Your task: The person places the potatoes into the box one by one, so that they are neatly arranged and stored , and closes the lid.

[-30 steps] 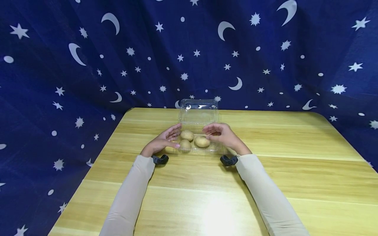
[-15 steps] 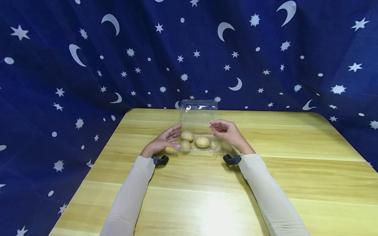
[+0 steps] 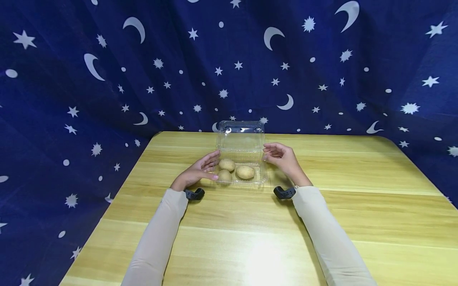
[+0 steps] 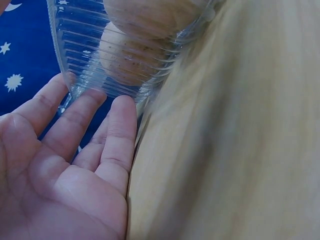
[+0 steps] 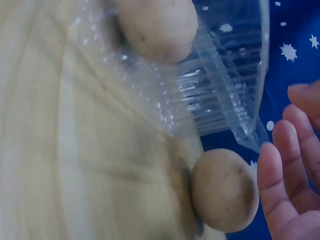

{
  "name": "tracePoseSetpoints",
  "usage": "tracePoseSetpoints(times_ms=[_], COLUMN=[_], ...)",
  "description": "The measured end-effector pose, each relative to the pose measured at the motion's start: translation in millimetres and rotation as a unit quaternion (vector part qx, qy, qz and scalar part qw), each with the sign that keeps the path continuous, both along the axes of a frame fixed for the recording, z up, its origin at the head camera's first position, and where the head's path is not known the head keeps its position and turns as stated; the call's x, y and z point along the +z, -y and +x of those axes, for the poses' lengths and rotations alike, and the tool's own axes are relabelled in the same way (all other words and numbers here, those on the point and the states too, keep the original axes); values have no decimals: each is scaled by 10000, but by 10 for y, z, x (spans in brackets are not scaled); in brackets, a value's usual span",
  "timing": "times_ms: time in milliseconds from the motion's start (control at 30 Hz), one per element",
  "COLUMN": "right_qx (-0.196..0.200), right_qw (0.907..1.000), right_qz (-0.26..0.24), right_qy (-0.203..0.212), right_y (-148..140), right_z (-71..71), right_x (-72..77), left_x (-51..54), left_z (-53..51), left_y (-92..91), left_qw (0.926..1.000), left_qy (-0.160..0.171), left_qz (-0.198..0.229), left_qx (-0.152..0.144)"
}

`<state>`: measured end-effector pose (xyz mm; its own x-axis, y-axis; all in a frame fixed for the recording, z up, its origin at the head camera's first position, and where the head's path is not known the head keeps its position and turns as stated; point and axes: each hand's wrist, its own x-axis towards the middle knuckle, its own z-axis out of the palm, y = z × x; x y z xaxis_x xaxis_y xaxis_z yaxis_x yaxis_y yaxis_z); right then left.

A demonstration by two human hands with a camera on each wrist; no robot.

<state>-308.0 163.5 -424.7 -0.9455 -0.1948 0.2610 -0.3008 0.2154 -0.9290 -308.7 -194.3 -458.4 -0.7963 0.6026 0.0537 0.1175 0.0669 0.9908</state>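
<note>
A clear plastic clamshell container [image 3: 257, 169] stands on the table with its lid [image 3: 240, 135] raised. It holds a potato [image 3: 227, 165] at the back left, a second potato [image 3: 224, 176] in front of it and a third potato [image 3: 245, 172] right of these. My left hand [image 3: 196, 171] touches the container's left side with extended fingertips, thumb at its front corner. Beside the right side is my right hand [image 3: 286, 161], fingers loosely bent and holding nothing. In the right wrist view another potato [image 5: 225, 190] lies on the table outside the container, close to those fingers; the hand hides it from the head view.
The wooden table [image 3: 222, 246] spreads out around the container. Behind it hangs a dark blue curtain [image 3: 200, 47] with moons and stars, near the raised lid. Each wrist wears a black camera mount, such as the left one [image 3: 195, 194].
My right hand has moved away from the right-hand potato in the container, rightward and slightly back, out past the container's right side. The left hand has stayed in place.
</note>
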Motion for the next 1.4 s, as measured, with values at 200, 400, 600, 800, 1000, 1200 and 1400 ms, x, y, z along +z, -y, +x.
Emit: tracePoseSetpoints(times_ms=[200,400,600,800,1000,1200,1400], right_qx=[-515,-1025,-1151,-900,-579,-448,-460], right_qw=[9986,9947,9923,9915,9894,9886,9894], right_qz=[2,111,40,-121,-64,223,329], right_qy=[-81,12,458,927,1334,1420,1334], right_y=[-52,-91,-108,-129,-153,-147,-133], right_z=[-10,-34,-50,-40,-47,-55,-42], right_x=[-54,-123,-178,-222,-236,-229,-217], left_x=[3,14,20,11,-2,-17,-9], left_z=[4,25,37,35,24,8,6], left_y=[-12,-27,-27,-27,-23,-8,-13], left_qw=[9999,9998,9997,9998,9997,9997,9996], left_qy=[93,189,204,175,171,171,188], left_qz=[42,50,64,77,164,179,190], left_qx=[4,102,102,91,77,66,58])
